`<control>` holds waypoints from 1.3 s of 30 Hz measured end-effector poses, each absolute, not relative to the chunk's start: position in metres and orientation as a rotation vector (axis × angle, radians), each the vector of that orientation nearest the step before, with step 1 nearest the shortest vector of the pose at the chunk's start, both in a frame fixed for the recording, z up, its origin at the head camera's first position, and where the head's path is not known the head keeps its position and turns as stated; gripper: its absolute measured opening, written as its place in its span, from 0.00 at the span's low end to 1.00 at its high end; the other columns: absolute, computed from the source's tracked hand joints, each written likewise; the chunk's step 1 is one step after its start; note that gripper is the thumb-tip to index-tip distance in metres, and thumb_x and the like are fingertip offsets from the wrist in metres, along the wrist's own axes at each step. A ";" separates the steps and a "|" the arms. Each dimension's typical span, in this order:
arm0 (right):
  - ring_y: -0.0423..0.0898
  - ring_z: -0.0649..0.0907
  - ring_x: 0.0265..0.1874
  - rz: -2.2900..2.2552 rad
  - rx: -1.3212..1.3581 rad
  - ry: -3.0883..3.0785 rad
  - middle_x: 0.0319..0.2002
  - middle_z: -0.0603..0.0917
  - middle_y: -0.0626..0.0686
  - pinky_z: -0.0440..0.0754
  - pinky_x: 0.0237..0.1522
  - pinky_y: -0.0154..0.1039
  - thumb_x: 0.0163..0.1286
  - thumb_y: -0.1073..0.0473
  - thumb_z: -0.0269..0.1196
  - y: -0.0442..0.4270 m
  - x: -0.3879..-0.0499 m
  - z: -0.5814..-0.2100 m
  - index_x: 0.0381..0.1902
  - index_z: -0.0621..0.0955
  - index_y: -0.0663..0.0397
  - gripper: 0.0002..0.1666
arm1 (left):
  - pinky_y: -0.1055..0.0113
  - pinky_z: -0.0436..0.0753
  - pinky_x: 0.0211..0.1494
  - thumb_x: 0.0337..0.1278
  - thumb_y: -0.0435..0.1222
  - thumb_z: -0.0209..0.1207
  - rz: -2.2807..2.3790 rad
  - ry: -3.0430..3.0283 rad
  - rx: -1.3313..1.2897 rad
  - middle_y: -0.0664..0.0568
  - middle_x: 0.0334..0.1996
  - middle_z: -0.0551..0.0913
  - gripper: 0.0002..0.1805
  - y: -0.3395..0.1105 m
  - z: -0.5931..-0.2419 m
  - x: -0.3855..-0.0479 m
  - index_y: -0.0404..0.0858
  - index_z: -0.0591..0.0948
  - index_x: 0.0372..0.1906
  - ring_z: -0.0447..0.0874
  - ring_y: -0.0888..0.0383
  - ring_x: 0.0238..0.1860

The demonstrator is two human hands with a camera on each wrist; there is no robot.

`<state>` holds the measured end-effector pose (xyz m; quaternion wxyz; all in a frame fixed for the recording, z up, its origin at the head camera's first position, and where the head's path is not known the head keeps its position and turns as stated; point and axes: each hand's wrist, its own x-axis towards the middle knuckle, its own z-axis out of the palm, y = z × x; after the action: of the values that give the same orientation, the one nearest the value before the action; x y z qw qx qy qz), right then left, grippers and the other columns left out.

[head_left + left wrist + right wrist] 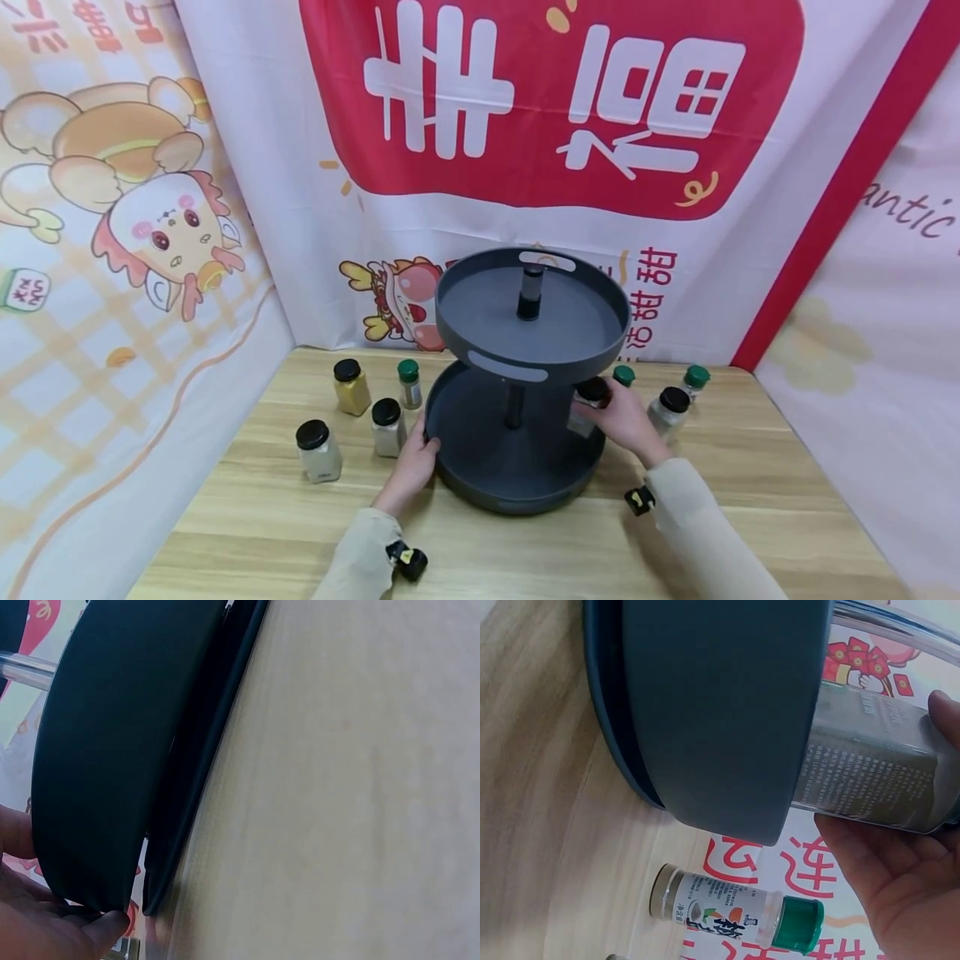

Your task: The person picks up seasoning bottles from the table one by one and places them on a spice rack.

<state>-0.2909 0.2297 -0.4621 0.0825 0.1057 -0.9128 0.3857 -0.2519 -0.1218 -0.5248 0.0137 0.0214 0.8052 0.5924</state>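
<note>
A dark grey two-tier round rack [487, 471] stands on the wooden table. My left hand [415, 467] grips the left rim of its lower tray, with the fingertips curled at the wall in the left wrist view. At the right side of that tray, my right hand [622, 421] holds a clear spice jar [582, 418] with a black lid. The right wrist view shows printed text on this jar [870, 761], its base hidden behind the tray wall. In the upper tray [480, 308], a short upright piece [530, 292], partly clear and partly black, stands at the middle.
Left of the rack stand a yellow-filled jar [351, 387], two pale-filled jars [320, 454] and a green-capped bottle [409, 385]. To the right are a black-lidded jar [667, 410] and two green-capped bottles [695, 381]. A printed cloth [525, 212] hangs behind the table.
</note>
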 end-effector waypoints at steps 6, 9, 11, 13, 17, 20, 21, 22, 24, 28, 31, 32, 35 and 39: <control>0.47 0.78 0.32 1.123 0.369 -2.716 0.40 0.81 0.53 0.77 0.31 0.41 0.58 0.45 0.68 0.228 -0.299 -0.462 0.54 0.74 0.49 0.29 | 0.45 0.43 0.71 0.67 0.28 0.41 1.822 2.524 0.044 0.34 0.73 0.42 0.33 -0.121 -0.525 -0.252 0.28 0.43 0.73 0.39 0.40 0.72; 0.47 0.78 0.31 1.136 0.382 -2.704 0.40 0.81 0.52 0.77 0.30 0.40 0.59 0.48 0.69 0.228 -0.303 -0.463 0.54 0.74 0.46 0.27 | 0.45 0.43 0.71 0.67 0.27 0.42 1.815 2.537 0.050 0.33 0.72 0.43 0.33 -0.121 -0.524 -0.252 0.27 0.44 0.72 0.39 0.39 0.72; 0.47 0.78 0.31 1.136 0.383 -2.699 0.39 0.81 0.51 0.77 0.29 0.40 0.59 0.49 0.69 0.228 -0.306 -0.465 0.54 0.74 0.44 0.27 | 0.45 0.44 0.71 0.66 0.27 0.42 1.819 2.540 0.056 0.32 0.72 0.43 0.33 -0.122 -0.524 -0.252 0.27 0.44 0.72 0.39 0.39 0.72; 0.47 0.78 0.31 1.136 0.390 -2.689 0.39 0.81 0.51 0.77 0.29 0.40 0.59 0.49 0.69 0.228 -0.309 -0.466 0.54 0.74 0.44 0.26 | 0.45 0.43 0.71 0.66 0.27 0.42 1.826 2.537 0.060 0.32 0.72 0.42 0.33 -0.122 -0.524 -0.252 0.26 0.44 0.72 0.39 0.38 0.72; 0.46 0.78 0.31 1.135 0.411 -2.681 0.40 0.81 0.51 0.78 0.30 0.40 0.59 0.50 0.69 0.228 -0.314 -0.470 0.53 0.75 0.45 0.25 | 0.45 0.43 0.71 0.67 0.28 0.41 1.820 2.528 0.044 0.32 0.72 0.42 0.33 -0.122 -0.523 -0.252 0.27 0.43 0.72 0.39 0.39 0.72; 0.46 0.79 0.32 1.127 0.413 -2.686 0.40 0.82 0.52 0.78 0.31 0.40 0.59 0.51 0.69 0.228 -0.315 -0.471 0.52 0.76 0.46 0.24 | 0.44 0.43 0.71 0.67 0.28 0.41 1.813 2.526 0.038 0.32 0.72 0.42 0.33 -0.122 -0.523 -0.252 0.28 0.43 0.72 0.39 0.38 0.71; 0.46 0.79 0.32 1.124 0.412 -2.687 0.40 0.82 0.52 0.78 0.31 0.41 0.59 0.51 0.69 0.228 -0.315 -0.472 0.52 0.76 0.47 0.24 | 0.44 0.43 0.70 0.67 0.28 0.41 1.813 2.527 0.041 0.32 0.72 0.42 0.33 -0.122 -0.523 -0.252 0.27 0.43 0.72 0.39 0.38 0.71; 0.46 0.79 0.32 1.122 0.410 -2.689 0.40 0.82 0.52 0.78 0.31 0.41 0.59 0.51 0.69 0.228 -0.315 -0.472 0.52 0.76 0.47 0.24 | 0.44 0.43 0.70 0.67 0.28 0.41 1.814 2.527 0.043 0.31 0.72 0.42 0.33 -0.122 -0.523 -0.251 0.27 0.43 0.72 0.39 0.38 0.71; 0.47 0.80 0.32 1.116 0.410 -2.693 0.40 0.82 0.53 0.78 0.31 0.41 0.59 0.51 0.69 0.228 -0.316 -0.473 0.52 0.76 0.48 0.24 | 0.44 0.43 0.71 0.67 0.28 0.42 1.818 2.529 0.047 0.32 0.72 0.42 0.33 -0.122 -0.523 -0.252 0.27 0.43 0.72 0.39 0.38 0.71; 0.47 0.80 0.34 1.115 0.409 -2.695 0.43 0.82 0.54 0.79 0.33 0.41 0.60 0.51 0.68 0.230 -0.317 -0.476 0.54 0.75 0.47 0.25 | 0.45 0.43 0.71 0.67 0.28 0.42 1.816 2.528 0.043 0.33 0.72 0.42 0.34 -0.122 -0.525 -0.252 0.27 0.43 0.72 0.39 0.39 0.72; 0.47 0.81 0.36 1.113 0.412 -2.693 0.44 0.82 0.54 0.80 0.34 0.42 0.60 0.51 0.68 0.230 -0.317 -0.477 0.55 0.75 0.47 0.26 | 0.45 0.43 0.71 0.67 0.28 0.42 1.814 2.523 0.035 0.34 0.73 0.42 0.34 -0.122 -0.526 -0.252 0.28 0.43 0.73 0.39 0.40 0.72; 0.48 0.81 0.36 1.113 0.414 -2.690 0.45 0.82 0.54 0.80 0.35 0.42 0.60 0.51 0.68 0.230 -0.318 -0.477 0.55 0.75 0.47 0.26 | 0.46 0.43 0.71 0.67 0.28 0.42 1.814 2.521 0.031 0.35 0.73 0.42 0.34 -0.122 -0.526 -0.253 0.28 0.43 0.73 0.39 0.40 0.72; 0.48 0.81 0.36 1.112 0.416 -2.680 0.44 0.82 0.55 0.80 0.35 0.44 0.60 0.52 0.69 0.229 -0.319 -0.478 0.54 0.75 0.48 0.26 | 0.45 0.43 0.71 0.67 0.28 0.42 1.822 2.517 0.032 0.34 0.73 0.42 0.34 -0.123 -0.526 -0.253 0.28 0.43 0.73 0.39 0.40 0.72; 0.49 0.82 0.37 1.087 0.418 -2.668 0.43 0.83 0.55 0.81 0.36 0.45 0.58 0.52 0.70 0.229 -0.321 -0.480 0.53 0.76 0.48 0.25 | 0.45 0.43 0.71 0.67 0.28 0.42 1.838 2.514 0.047 0.33 0.72 0.42 0.34 -0.123 -0.526 -0.253 0.27 0.43 0.72 0.39 0.39 0.72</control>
<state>-0.3214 0.2288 -0.4802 0.1152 0.1427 -0.9104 0.3709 -0.2527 -0.1229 -0.5256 0.0135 0.0150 0.8071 0.5901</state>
